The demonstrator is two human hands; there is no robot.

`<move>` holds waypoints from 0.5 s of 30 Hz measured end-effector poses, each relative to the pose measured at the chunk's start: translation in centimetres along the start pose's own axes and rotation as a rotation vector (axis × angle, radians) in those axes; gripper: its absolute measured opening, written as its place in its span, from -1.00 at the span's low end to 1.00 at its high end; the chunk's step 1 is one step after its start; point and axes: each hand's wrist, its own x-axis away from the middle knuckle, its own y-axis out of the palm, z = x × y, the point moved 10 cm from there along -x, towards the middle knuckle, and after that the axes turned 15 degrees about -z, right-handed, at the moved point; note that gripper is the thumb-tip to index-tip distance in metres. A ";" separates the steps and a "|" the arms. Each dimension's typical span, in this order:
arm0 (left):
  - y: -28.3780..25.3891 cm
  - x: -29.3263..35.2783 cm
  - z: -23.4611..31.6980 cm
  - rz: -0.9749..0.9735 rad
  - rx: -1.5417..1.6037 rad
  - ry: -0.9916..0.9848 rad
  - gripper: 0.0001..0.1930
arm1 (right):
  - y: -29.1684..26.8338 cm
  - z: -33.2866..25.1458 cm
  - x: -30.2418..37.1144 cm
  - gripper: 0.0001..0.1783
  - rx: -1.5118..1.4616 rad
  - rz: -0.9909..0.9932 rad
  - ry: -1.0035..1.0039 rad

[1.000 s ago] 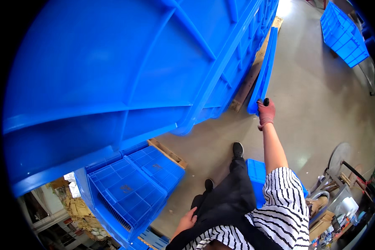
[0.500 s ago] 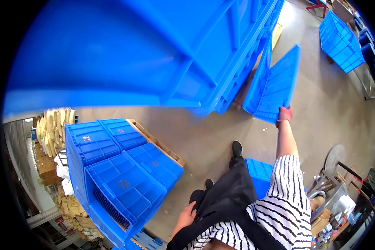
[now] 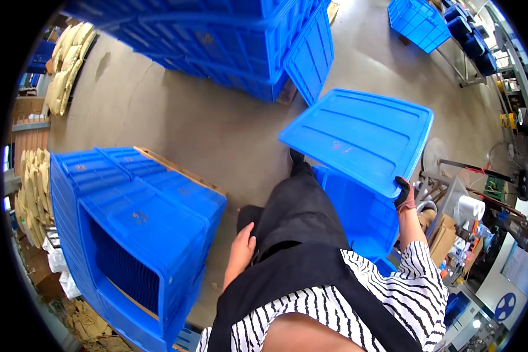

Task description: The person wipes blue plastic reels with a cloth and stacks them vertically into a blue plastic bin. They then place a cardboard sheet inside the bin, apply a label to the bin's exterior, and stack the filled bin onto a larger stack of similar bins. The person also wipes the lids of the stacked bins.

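The lid tilts in front of us, partly hiding the blue bin to the right of our legs. Our gloved right hand grips its near right corner, while our bare left hand hangs relaxed on the legs' other side, fingers slightly curled. Ahead, we see another lid leaning against the blue stack.

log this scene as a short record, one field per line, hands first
right hand: gloved, gripping a blue lid near its corner
left hand: bare, beside the thigh, nothing visible in it
below lid: a blue bin, partly hidden by it
ahead: tall blue stack, a blue panel leaning beside it
left side: blue crates
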 end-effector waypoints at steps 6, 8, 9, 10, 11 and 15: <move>3.7 9.7 -9.4 -0.009 0.205 0.020 -0.54 | 1.7 7.2 18.3 -0.83 -0.058 -0.031 0.003; 4.4 11.8 -11.8 -0.004 0.687 -0.018 -0.43 | 5.7 8.2 23.3 -0.81 -0.073 -0.124 0.028; 4.3 12.8 -11.7 0.051 1.012 0.013 -0.35 | 5.9 9.0 25.6 -0.71 -0.069 -0.133 0.006; 3.7 13.7 -11.3 0.105 1.197 0.052 -0.24 | 9.6 9.2 28.6 -0.69 -0.082 -0.161 0.058; 2.7 14.0 -9.8 0.179 1.421 0.084 -0.21 | 7.5 9.9 29.5 -0.66 -0.079 -0.174 0.020; -3.8 19.3 -3.3 0.439 1.616 0.660 -0.55 | 8.0 11.5 34.2 -0.60 0.040 -0.261 -0.025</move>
